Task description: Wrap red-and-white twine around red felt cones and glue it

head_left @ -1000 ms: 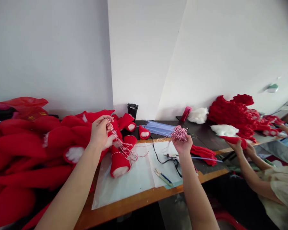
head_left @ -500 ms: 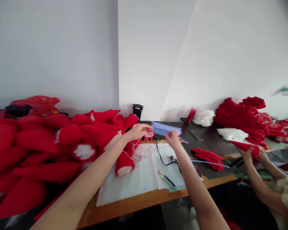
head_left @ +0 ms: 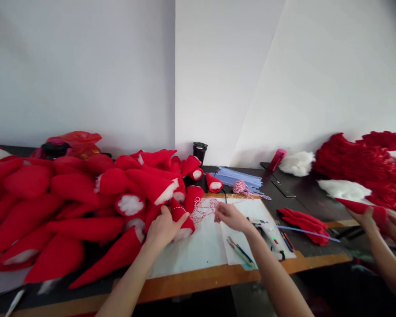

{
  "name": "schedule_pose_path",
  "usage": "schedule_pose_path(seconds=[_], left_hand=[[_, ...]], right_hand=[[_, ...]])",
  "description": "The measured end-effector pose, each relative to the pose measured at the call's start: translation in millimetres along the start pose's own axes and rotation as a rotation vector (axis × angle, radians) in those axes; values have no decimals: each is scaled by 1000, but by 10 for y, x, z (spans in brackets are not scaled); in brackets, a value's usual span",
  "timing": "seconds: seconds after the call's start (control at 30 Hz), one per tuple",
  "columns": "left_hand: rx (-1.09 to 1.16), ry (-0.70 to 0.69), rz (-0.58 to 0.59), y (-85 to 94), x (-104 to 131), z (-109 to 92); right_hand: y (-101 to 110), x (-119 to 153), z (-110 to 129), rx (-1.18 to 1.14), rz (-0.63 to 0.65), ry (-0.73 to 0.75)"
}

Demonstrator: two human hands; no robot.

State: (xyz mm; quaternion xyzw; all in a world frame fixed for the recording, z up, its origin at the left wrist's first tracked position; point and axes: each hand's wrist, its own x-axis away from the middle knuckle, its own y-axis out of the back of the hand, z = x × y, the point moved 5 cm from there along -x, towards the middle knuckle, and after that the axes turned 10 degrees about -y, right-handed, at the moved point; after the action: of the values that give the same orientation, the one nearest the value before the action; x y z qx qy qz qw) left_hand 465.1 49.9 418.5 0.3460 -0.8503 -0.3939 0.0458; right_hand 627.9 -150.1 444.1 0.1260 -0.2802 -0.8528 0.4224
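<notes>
My left hand [head_left: 165, 228], its thumb and fingers apart, rests against a stuffed red cone [head_left: 184, 222] with string round it. My right hand [head_left: 230, 215] is closed, fingertips pressed together, beside the loose red-and-white string [head_left: 203, 210]; whether string is pinched in it is too small to tell. The ball of this string [head_left: 239, 187] sits behind my right hand. A pile of stuffed red cones [head_left: 86, 220] fills the left side. White paper [head_left: 191, 255] lies under both hands, with snips [head_left: 240, 252] and a glue gun [head_left: 273, 237] on it.
Bluish sticks [head_left: 237, 176] and a black cup [head_left: 199, 152] stand behind. Red gloves [head_left: 303, 224] lie to the right under a glue stick [head_left: 308, 230]. Further right are white stuffing [head_left: 297, 164], heaped red fabric [head_left: 353, 165] and another person's hands holding a red cone [head_left: 353, 205].
My left hand has come down from the string ball area to the string-wrapped cone. My right hand has moved nearer, over the paper. The view has shifted left.
</notes>
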Motion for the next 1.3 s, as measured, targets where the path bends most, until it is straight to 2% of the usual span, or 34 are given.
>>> schedule_pose_path(seconds=[0.07, 0.17, 0.27, 0.33, 0.4, 0.5, 0.57, 0.63, 0.7, 0.73, 0.8, 0.9, 0.97, 1.03, 1.1, 1.23, 1.3], left_hand=[[40, 16, 35, -141, -13, 79], [124, -23, 78, -243, -4, 135], [231, -84, 140, -191, 108, 152], [295, -137, 224, -105, 224, 130], [329, -191, 354, -5, 355, 85], [394, -308, 680, 96, 578, -18], [553, -407, 908, 142, 733, -86], [772, -457, 1023, 183, 839, -104], [936, -415, 989, 193, 873, -51], [984, -379, 950, 185, 881, -13], [1044, -304, 877, 165, 900, 45], [1113, -218, 818, 160, 940, 48], [1139, -190, 788, 172, 958, 20], [1145, -176, 766, 175, 972, -2], [1153, -161, 737, 164, 979, -6], [1136, -156, 695, 99, 985, -11], [1015, -215, 616, 82, 964, -35]], right_hand=[[261, 60, 216, -217, -36, 77], [787, 135, 495, -511, -205, 204], [1268, 239, 676, -732, -377, 329], [1494, 315, 752, -877, -482, 408], [1647, 349, 804, -968, -590, 465], [1840, 272, 853, -903, -791, 503], [1978, 182, 850, -799, -951, 514], [2061, 101, 837, -718, -1031, 503], [2017, 68, 855, -680, -989, 480], [1932, 71, 886, -667, -909, 461], [1640, 121, 992, -612, -658, 401], [1034, 303, 1204, -378, -167, 300], [734, 473, 1350, -168, 5, 341], [550, 600, 1476, -3, 72, 423], [449, 658, 1550, 94, 84, 465], [386, 653, 1552, 132, 3, 421], [390, 648, 1522, 127, -62, 400]])
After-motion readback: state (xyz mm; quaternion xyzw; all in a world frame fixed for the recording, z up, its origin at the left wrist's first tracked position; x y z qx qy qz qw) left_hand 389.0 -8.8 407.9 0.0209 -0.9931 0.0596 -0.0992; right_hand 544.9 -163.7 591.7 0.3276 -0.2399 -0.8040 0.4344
